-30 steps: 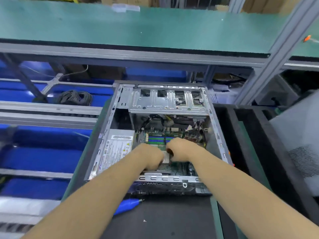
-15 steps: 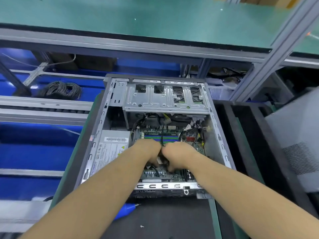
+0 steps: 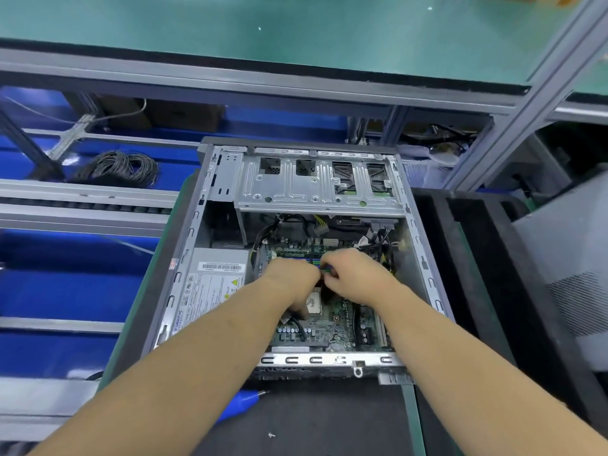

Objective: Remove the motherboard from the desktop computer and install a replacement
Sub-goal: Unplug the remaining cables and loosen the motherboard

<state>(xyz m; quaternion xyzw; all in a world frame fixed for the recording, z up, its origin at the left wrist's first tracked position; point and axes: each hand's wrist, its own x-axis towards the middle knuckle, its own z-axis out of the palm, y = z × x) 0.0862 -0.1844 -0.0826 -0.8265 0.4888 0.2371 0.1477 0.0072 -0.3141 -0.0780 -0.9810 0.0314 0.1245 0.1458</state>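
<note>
Nearest, at 6 o'clock on the black mat: a small loose screw, and toward 7 o'clock a blue-handled screwdriver, partly hidden under the left forearm. Beyond, at centre: open desktop case lying on its side, green motherboard seated on its floor, grey power supply at 9 o'clock of the board. Over the board: left hand and right hand side by side, nearly touching, fingers curled down at the blue-green memory slots; whether clamped on anything cannot be told, fingertips hidden. Farther, at 12 o'clock inside the case: silver drive cage, loose cables beneath it. Farthest, toward 10 o'clock: coil of black wire on blue shelving; at 12 o'clock, green workbench top.
</note>
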